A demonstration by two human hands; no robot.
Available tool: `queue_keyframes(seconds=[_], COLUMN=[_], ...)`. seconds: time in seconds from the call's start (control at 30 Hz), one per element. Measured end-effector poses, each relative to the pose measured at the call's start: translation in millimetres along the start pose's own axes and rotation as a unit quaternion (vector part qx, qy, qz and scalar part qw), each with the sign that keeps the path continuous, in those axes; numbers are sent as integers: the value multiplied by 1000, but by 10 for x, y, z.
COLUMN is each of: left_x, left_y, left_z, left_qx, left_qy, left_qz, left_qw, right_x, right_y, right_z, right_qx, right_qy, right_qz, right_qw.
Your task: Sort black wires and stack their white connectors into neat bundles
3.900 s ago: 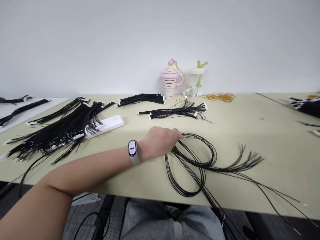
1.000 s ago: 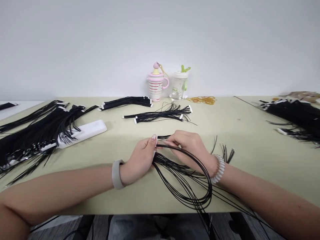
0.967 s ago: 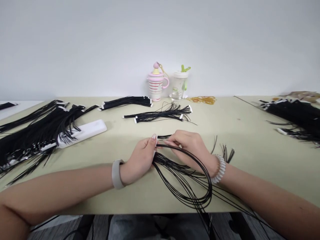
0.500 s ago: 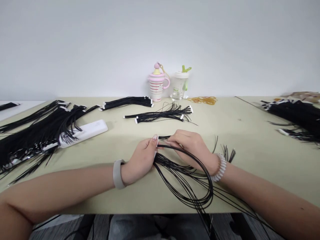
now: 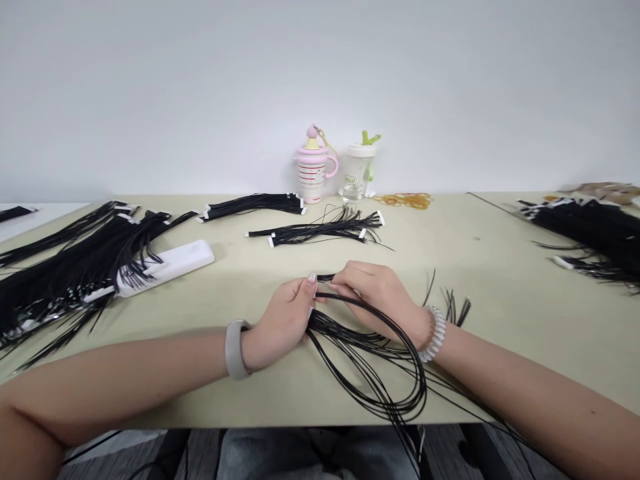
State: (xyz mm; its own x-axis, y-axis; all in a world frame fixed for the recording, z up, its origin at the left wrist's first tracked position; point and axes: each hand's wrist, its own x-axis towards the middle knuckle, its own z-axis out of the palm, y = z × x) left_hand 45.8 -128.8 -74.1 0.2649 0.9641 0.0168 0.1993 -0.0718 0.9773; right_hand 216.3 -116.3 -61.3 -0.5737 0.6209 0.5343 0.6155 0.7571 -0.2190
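Leftward passage is obstructed by a white plastic block [image 5: 165, 267] and heaped black wire bundles [image 5: 75, 273]; forward passage is limited by a further wire bundle [image 5: 320, 230].

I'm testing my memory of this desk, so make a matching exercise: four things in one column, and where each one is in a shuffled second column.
Things:
1. Grey band
2. White coiled bracelet
3. Amber rubber bands
4. White plastic block

Places:
A. Right wrist
B. Right of the clear bottle
C. Left wrist
D. Partly under black wires

Pairs: 1-C, 2-A, 3-B, 4-D.
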Motion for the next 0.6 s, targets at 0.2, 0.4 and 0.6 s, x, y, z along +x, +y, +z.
queue_keyframes(seconds=[0.2,0.4,0.6], left_x=[-7,49,49], left_y=[0,-40,-1], left_z=[-7,17,28], left_qx=[9,-92,-90], left_qy=[-7,58,100], left_qz=[5,-59,-75], left_qw=[1000,992,988], right_x=[10,64,-51], right_y=[12,71,208], right_z=[20,-383,-713], right_qx=[-44,-152,27], right_qy=[-23,38,-304], right_qz=[-24,-1,85], right_qw=[998,988,949])
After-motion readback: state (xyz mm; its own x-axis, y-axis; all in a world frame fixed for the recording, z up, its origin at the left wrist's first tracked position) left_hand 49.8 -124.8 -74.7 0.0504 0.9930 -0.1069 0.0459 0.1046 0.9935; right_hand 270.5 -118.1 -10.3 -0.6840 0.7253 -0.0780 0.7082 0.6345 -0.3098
